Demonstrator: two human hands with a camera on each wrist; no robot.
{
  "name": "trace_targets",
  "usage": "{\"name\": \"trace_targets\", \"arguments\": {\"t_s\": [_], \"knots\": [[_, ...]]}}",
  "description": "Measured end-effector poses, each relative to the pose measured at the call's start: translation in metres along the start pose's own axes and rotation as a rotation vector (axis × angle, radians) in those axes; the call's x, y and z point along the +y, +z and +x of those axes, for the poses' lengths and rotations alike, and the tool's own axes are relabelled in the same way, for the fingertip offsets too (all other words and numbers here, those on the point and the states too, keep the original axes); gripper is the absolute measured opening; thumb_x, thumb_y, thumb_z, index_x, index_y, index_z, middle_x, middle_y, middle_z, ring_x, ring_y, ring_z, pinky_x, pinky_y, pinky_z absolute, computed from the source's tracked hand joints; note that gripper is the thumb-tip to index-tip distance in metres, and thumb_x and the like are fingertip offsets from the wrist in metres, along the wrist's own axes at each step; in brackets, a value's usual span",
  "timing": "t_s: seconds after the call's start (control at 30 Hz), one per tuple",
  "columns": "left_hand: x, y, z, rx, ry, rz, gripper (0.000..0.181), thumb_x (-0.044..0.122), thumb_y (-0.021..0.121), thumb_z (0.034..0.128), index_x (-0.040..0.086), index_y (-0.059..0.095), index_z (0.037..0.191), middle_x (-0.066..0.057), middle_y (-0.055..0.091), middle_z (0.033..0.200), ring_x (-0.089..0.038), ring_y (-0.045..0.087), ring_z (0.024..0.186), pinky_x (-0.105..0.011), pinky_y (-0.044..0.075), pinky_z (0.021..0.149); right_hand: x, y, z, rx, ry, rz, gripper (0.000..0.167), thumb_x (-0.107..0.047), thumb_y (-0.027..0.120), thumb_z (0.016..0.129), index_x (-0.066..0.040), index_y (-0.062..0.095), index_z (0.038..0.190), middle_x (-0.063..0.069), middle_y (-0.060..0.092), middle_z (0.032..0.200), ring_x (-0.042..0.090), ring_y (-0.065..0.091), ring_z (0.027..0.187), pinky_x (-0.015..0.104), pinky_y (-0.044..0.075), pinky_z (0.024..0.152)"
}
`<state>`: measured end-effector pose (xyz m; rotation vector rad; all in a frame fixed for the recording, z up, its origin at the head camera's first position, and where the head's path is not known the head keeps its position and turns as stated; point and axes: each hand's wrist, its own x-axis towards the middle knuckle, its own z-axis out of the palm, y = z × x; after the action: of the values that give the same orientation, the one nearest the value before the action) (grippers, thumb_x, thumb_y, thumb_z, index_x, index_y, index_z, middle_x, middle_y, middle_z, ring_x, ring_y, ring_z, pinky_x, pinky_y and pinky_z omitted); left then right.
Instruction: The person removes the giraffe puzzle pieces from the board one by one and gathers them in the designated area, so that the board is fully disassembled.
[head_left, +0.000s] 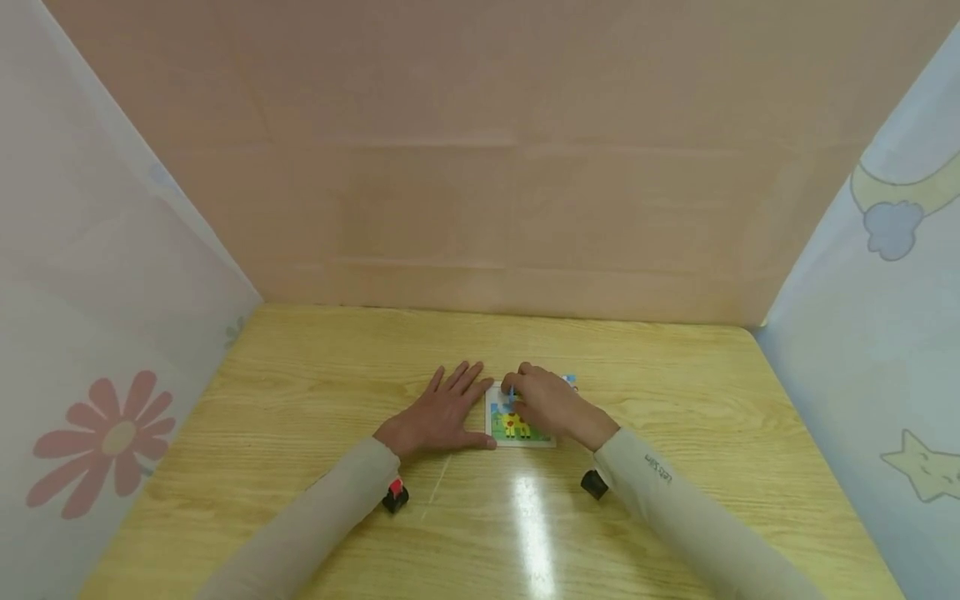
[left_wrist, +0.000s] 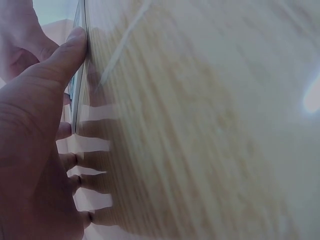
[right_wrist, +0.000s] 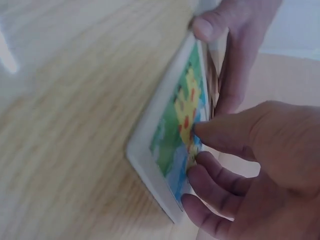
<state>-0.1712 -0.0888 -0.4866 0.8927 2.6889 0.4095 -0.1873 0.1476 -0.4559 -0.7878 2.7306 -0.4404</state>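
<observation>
Head view: got giraffe jigsaw [head_left: 517, 429] lying flat on wood-grain table [head_left: 337, 375], between both hands. Got right hand [head_left: 558, 408] over its far-right part, thumb and fingers curled close around a blue jigsaw piece [head_left: 512, 395]; reads as pinched, on edge. Would call that piece's long axis roughly fore-aft, low confidence. Key relation: blue jigsaw piece over far-left part of the giraffe jigsaw, just beyond the printed giraffe. Can't tell if touching down; in right wrist view, fingertips right at the picture face, piece not separable from the print. Right hand clearly nearer; left hand [head_left: 442, 417] at the left edge only, fingers spread, thumb on near-left corner, clamped on nothing. Can't read giraffe jigsaw's long axis, right side hidden. Also see blue-and-white piece [head_left: 570, 380] partly behind right hand.
</observation>
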Motion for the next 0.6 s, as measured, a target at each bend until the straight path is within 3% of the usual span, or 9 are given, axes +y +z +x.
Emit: {"name": "trace_targets", "arguments": {"t_s": [0.23,0.6], "knots": [[-0.001,-0.001,0.001,-0.013,0.005,-0.011,0.103,0.077,0.057,0.0967,0.019,0.020,0.173,-0.009,0.005,0.183,-0.033,0.003,0.170,-0.065,0.006,0.136,0.006,-0.004,0.009,-0.058,-0.001,0.119,0.023,-0.019,0.074,0.102,-0.011,0.070,0.123,0.005,0.064,0.107,0.015,0.061,0.088,0.036,0.055,0.079],[-0.005,0.000,0.002,-0.001,-0.001,-0.015,0.101,0.075,0.058,0.0967,0.018,0.022,0.172,-0.010,0.007,0.182,-0.034,0.004,0.170,-0.066,0.007,0.135,0.006,-0.004,0.017,-0.035,-0.007,0.159,0.018,-0.018,0.079,0.098,-0.010,0.071,0.112,0.008,0.060,0.115,0.019,0.060,0.098,0.041,0.056,0.091]]}}
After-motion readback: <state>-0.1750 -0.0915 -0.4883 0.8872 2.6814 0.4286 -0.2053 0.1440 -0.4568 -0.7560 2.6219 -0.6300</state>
